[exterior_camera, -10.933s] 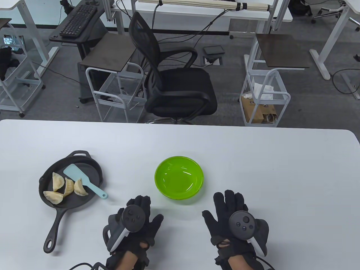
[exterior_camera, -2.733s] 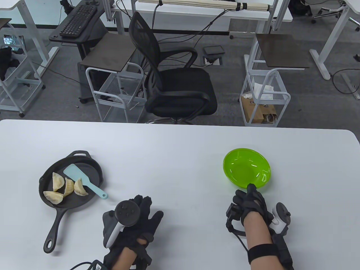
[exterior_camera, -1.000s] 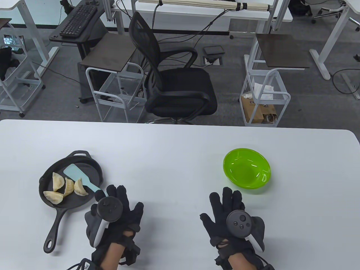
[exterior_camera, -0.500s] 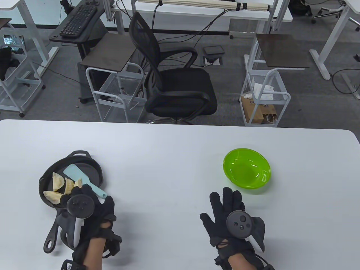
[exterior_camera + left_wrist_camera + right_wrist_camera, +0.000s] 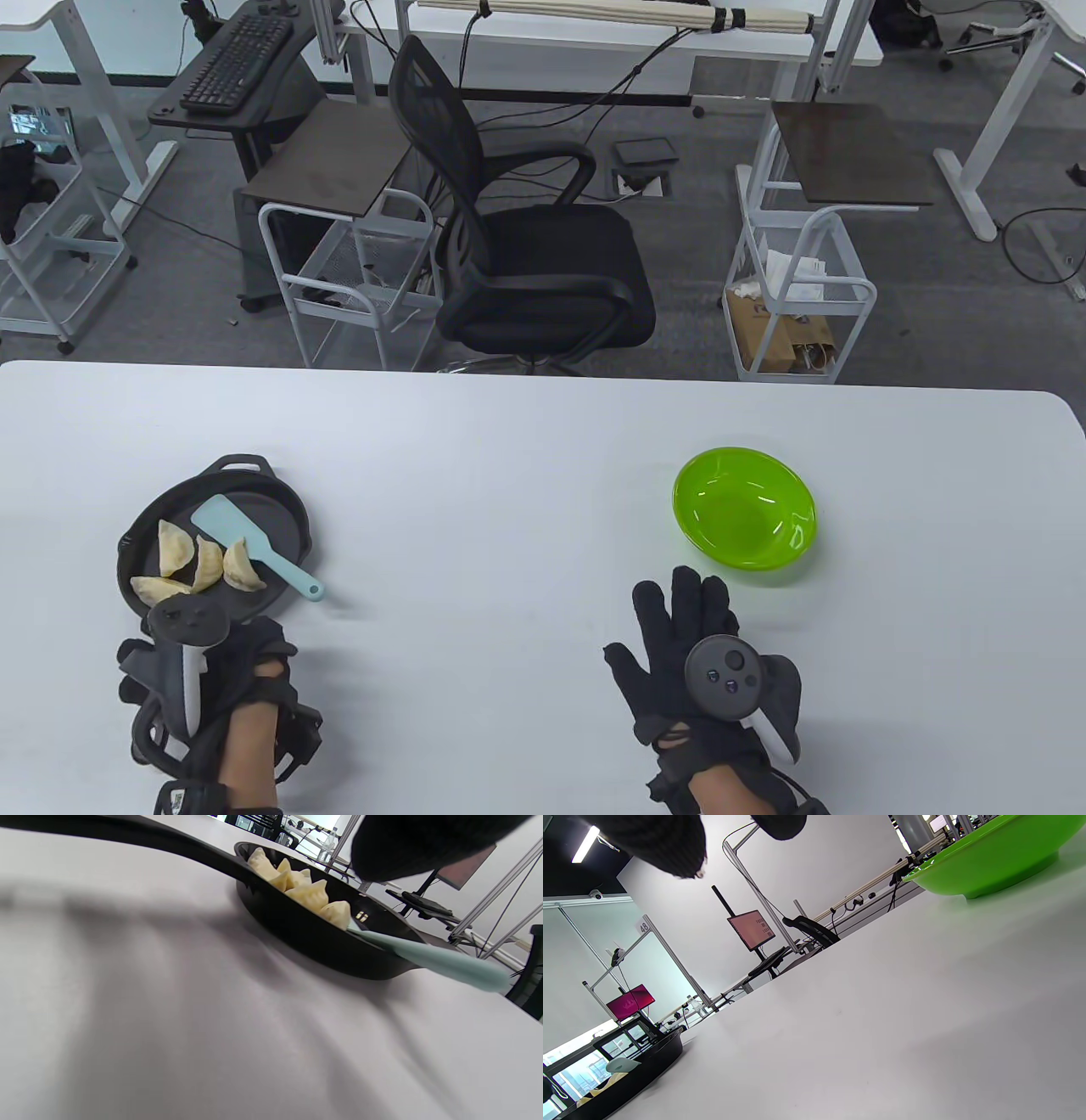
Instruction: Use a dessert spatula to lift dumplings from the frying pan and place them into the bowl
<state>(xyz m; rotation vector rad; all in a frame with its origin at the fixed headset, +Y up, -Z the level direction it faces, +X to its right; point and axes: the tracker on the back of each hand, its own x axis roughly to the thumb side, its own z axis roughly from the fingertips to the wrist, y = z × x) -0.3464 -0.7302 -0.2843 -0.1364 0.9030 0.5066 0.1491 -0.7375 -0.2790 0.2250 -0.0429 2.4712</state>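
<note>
Left hand [image 5: 212,679] now over frying pan [image 5: 280,501] handle, grip unclear; right hand [image 5: 704,654] flat, unchanged; spatula [image 5: 254,548] beside dumplings [image 5: 199,564]; bowl [image 5: 745,516] apart.

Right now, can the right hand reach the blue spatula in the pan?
Probably not without a long stretch: the right hand lies flat near the bowl, while the spatula sits far across the table; nothing blocks it.

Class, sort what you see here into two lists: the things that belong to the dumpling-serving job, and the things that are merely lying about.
Belong to the job:
frying pan
dumplings
dessert spatula
green bowl
left hand
right hand

Merely about:
office chair
keyboard
wire carts
</note>
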